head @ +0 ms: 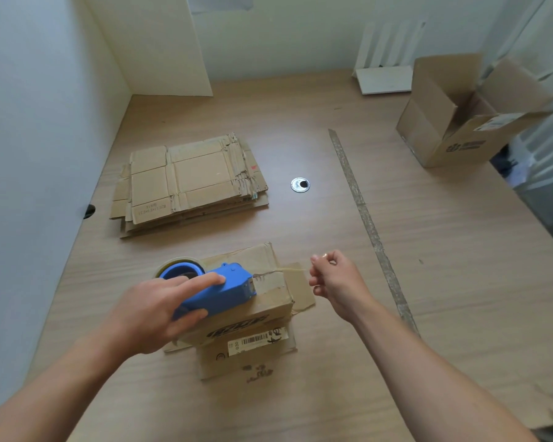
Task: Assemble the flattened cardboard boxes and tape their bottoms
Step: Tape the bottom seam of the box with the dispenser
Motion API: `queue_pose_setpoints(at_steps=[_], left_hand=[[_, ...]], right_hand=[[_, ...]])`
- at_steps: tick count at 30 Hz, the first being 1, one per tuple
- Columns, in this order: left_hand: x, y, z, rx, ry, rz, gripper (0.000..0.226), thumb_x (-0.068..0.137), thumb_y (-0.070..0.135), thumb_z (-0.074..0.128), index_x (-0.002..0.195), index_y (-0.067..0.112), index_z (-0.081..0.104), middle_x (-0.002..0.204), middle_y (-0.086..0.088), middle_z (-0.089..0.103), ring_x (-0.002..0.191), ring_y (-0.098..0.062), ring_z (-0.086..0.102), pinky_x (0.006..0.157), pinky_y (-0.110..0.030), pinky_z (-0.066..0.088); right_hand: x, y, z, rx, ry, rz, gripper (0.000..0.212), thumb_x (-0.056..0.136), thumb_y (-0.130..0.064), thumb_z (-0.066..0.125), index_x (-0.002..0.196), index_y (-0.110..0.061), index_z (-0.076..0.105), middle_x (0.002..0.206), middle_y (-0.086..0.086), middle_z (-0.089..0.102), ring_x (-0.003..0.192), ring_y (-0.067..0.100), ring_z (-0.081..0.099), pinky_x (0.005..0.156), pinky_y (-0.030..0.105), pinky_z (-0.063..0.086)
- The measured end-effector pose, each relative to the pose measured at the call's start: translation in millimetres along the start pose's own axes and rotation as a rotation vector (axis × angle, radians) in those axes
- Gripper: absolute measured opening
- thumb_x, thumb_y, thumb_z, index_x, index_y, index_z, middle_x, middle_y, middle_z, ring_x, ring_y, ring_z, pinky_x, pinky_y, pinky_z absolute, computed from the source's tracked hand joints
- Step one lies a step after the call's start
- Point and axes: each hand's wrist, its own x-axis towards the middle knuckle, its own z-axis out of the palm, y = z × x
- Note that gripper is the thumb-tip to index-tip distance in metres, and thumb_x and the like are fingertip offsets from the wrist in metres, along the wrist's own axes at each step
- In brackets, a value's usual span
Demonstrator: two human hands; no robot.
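1. Now, nearest: the left hand [160,311] grips the blue tape dispenser [217,290]. The index finger lies straight along its top and the thumb curls against its near side.
2. The dispenser rests on the upturned bottom of a small cardboard box [268,301], directly under the left hand. Its cutting end points toward the right hand.
3. The box's flaps splay flat on the table [300,393]. The flap below the left hand carries a white barcode label [257,341].
4. The right hand [336,282] is just right of the box, clear of the table, with its fingers curled inward.
5. A thin tape strand [288,268] runs from the dispenser's mouth across the box to the right hand's fingertips, which appear to pinch its end.
6. Beyond the left hand, well apart from it, a stack of flattened boxes [189,183] lies flat on the table.
7. Beyond and between the hands, right of the stack, a round metal grommet [300,185] sits in the tabletop.
8. Beyond the right hand, a long grey strip [364,218] lies along the table, running away from it.
9. Far right of the right hand, an assembled box [454,122] stands upright with its top flaps open.
10. Behind that box, a white slatted rack [383,74] stands at the far wall.
11. Far beyond the left hand, a pale board [160,43] leans in the corner.
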Motion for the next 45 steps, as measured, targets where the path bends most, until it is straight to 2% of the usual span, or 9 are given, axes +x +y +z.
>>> queue_pose_setpoints(at_steps=[17,20,23,25,28,31,33,38,45], left_hand=[[1,3,-2,0.056,-0.005,0.008,0.050,0.088,0.054,0.046,0.137,0.046,0.040,0.093,0.017,0.068,0.067,-0.010,0.061,0.051,-0.026,0.049],[1,4,-2,0.061,-0.011,-0.002,0.049,0.088,0.054,0.046,0.136,0.046,0.040,0.089,0.017,0.066,0.065,-0.010,0.059,0.050,-0.025,0.048],[2,5,-3,0.069,-0.006,-0.008,0.049,0.087,0.053,0.046,0.135,0.045,0.042,0.085,0.017,0.065,0.062,-0.009,0.056,0.049,-0.024,0.045],[3,5,-4,0.057,-0.005,-0.008,0.048,0.087,0.052,0.047,0.134,0.045,0.043,0.086,0.016,0.066,0.062,-0.010,0.057,0.049,-0.024,0.045],[3,6,-4,0.040,-0.006,-0.008,0.048,0.086,0.052,0.047,0.134,0.045,0.043,0.087,0.016,0.067,0.063,-0.012,0.059,0.050,-0.024,0.045],[4,8,-4,0.045,0.001,-0.018,0.048,0.085,0.053,0.048,0.133,0.046,0.044,0.088,0.016,0.067,0.064,-0.012,0.060,0.050,-0.024,0.045],[5,9,-5,0.046,0.008,-0.027,0.048,0.085,0.053,0.048,0.132,0.047,0.044,0.087,0.016,0.067,0.063,-0.012,0.061,0.050,-0.024,0.045],[3,12,-9,-0.015,0.012,-0.059,0.049,0.085,0.055,0.047,0.133,0.050,0.039,0.089,0.011,0.069,0.069,-0.019,0.065,0.054,-0.030,0.051],[13,2,-32,-0.055,-0.092,-0.074,0.061,0.079,0.059,0.045,0.138,0.047,0.050,0.103,0.008,0.073,0.068,-0.014,0.056,0.059,-0.017,0.039]], right_hand=[[20,32,35,-0.161,0.087,0.095,0.016,0.099,-0.017,0.058,0.087,-0.013,0.049,0.069,0.006,0.058,0.052,0.013,0.047,0.044,0.025,0.037],[21,40,44,-0.226,0.075,0.119,0.018,0.099,-0.023,0.059,0.087,-0.014,0.051,0.081,0.010,0.066,0.065,0.020,0.056,0.060,0.035,0.048],[23,41,49,-0.308,0.069,0.151,0.021,0.097,-0.033,0.060,0.087,-0.017,0.052,0.103,0.016,0.068,0.082,0.025,0.057,0.071,0.039,0.048],[21,36,48,-0.356,0.034,0.179,0.022,0.096,-0.038,0.060,0.105,-0.019,0.056,0.117,0.014,0.065,0.089,0.027,0.061,0.074,0.039,0.052],[18,30,36,-0.672,0.021,0.088,0.049,0.093,-0.036,0.065,0.137,-0.021,0.048,0.131,0.011,0.054,0.117,0.030,0.057,0.097,0.038,0.047],[15,20,26,-0.639,0.028,-0.091,0.017,0.095,-0.034,0.061,0.105,-0.021,0.064,0.106,0.001,0.065,0.101,0.022,0.061,0.092,0.037,0.051],[10,11,32,-0.500,-0.054,-0.098,0.022,0.097,-0.041,0.055,0.092,-0.021,0.064,0.095,-0.002,0.068,0.093,0.020,0.064,0.086,0.041,0.055],[4,12,53,-0.673,-0.083,-0.207,0.037,0.093,-0.052,0.059,0.090,-0.015,0.056,0.087,-0.002,0.062,0.080,0.016,0.055,0.066,0.031,0.041],[3,18,55,-0.745,-0.057,-0.286,0.032,0.097,-0.053,0.053,0.085,-0.023,0.050,0.088,-0.005,0.058,0.087,0.020,0.055,0.071,0.035,0.040]])
